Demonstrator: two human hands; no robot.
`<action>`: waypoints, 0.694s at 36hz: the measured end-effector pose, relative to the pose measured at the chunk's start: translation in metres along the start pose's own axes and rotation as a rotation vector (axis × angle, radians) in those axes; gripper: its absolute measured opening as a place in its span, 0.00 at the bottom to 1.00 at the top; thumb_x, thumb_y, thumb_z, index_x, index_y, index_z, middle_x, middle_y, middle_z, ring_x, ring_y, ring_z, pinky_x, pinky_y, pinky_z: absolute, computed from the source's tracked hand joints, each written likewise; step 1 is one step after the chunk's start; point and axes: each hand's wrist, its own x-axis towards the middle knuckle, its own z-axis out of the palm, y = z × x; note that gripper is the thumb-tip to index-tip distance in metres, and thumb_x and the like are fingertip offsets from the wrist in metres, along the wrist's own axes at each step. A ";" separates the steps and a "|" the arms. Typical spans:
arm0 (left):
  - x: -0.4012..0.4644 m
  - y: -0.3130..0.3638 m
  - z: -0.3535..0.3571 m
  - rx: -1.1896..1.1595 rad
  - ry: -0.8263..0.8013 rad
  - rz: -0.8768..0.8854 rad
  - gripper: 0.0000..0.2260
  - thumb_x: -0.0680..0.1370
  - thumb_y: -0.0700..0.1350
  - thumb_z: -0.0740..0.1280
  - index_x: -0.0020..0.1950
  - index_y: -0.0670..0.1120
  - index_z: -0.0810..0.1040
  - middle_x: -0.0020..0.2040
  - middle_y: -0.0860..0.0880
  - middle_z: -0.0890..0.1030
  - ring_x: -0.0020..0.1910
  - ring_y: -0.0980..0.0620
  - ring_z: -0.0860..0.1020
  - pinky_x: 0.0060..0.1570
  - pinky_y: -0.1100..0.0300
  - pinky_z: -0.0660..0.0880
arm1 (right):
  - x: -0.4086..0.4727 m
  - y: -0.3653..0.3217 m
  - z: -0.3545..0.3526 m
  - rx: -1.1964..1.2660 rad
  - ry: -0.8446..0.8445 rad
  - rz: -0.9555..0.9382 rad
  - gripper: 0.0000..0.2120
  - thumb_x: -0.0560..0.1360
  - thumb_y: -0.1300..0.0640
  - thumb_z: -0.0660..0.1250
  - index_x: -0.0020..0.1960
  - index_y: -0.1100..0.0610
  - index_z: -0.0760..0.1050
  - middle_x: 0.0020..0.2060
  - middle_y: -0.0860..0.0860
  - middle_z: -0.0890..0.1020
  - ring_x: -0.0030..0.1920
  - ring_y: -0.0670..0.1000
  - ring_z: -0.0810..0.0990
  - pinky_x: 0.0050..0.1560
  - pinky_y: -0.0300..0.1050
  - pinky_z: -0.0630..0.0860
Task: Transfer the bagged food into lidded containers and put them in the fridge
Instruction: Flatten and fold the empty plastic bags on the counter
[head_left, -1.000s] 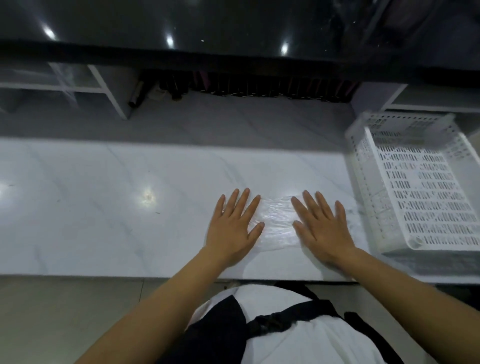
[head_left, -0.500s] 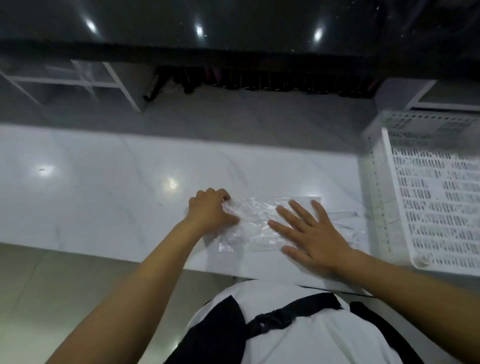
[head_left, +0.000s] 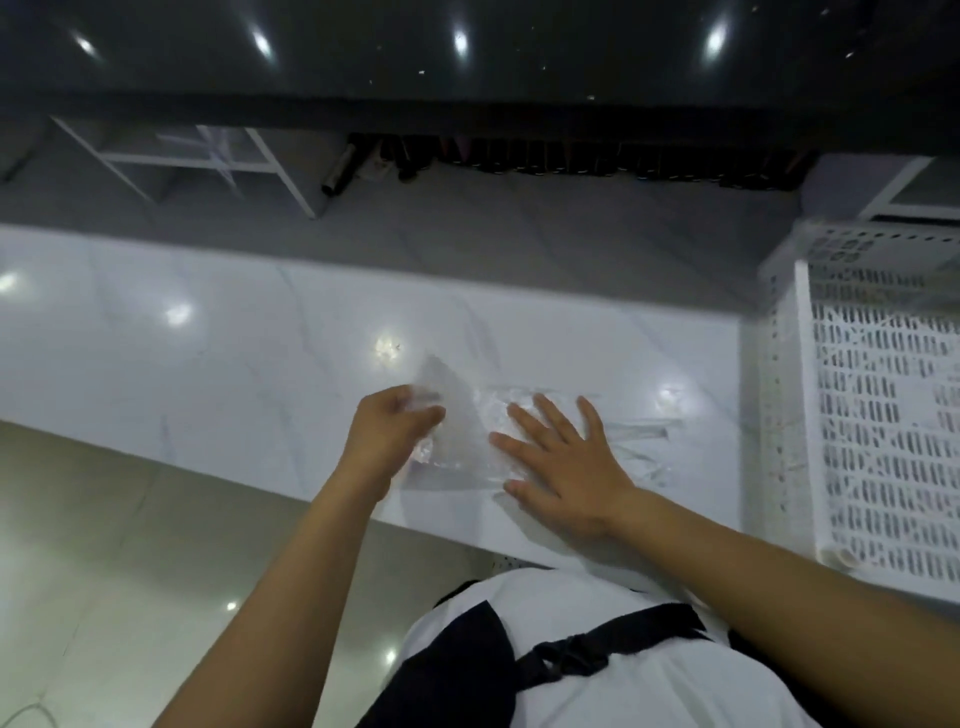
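White marble with faint grey veining makes up the counter in front of me, glossy enough to throw back several ceiling lights, and beyond its far edge a lower grey shelf runs under a dark, shiny panel. On that shelf I can see a white wire rack to the left and a row of dark bottles along the back, too dim to read.

Near the counter's front edge lies the clear plastic bag, flat for most of its length and empty as far as I can tell. My right hand presses down on its right portion with the fingers straight and spread, palm flat against the plastic. My left hand has its fingers curled and pinches the bag's left end, which is lifted off the marble into a translucent peak just above the knuckles. Thin strips of clear plastic trail out on the counter to the right of the flat hand, towards the crate.

At the right end of the counter sits a white slotted plastic crate, well apart from the bag. Below my arms I see a white top with a black apron strap and buckle, and pale floor tiles to the left.
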 end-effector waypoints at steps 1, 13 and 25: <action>-0.004 0.005 0.002 0.004 0.038 0.041 0.08 0.74 0.40 0.73 0.51 0.47 0.86 0.39 0.47 0.86 0.32 0.54 0.82 0.34 0.62 0.78 | 0.002 0.000 -0.003 0.122 0.004 -0.008 0.26 0.81 0.36 0.48 0.79 0.38 0.55 0.81 0.46 0.47 0.80 0.48 0.38 0.74 0.59 0.29; -0.060 0.007 0.094 0.377 -0.103 0.446 0.18 0.81 0.50 0.66 0.71 0.56 0.75 0.75 0.49 0.66 0.75 0.51 0.61 0.74 0.56 0.61 | -0.011 0.011 -0.013 1.236 0.475 0.218 0.25 0.83 0.59 0.56 0.78 0.47 0.58 0.78 0.44 0.63 0.76 0.45 0.62 0.77 0.53 0.59; -0.049 -0.047 0.134 0.895 -0.320 0.563 0.39 0.76 0.74 0.36 0.81 0.54 0.33 0.80 0.54 0.29 0.77 0.55 0.27 0.78 0.47 0.33 | -0.035 0.021 -0.027 0.672 0.494 0.335 0.24 0.82 0.53 0.54 0.78 0.45 0.60 0.79 0.41 0.56 0.78 0.39 0.49 0.78 0.45 0.47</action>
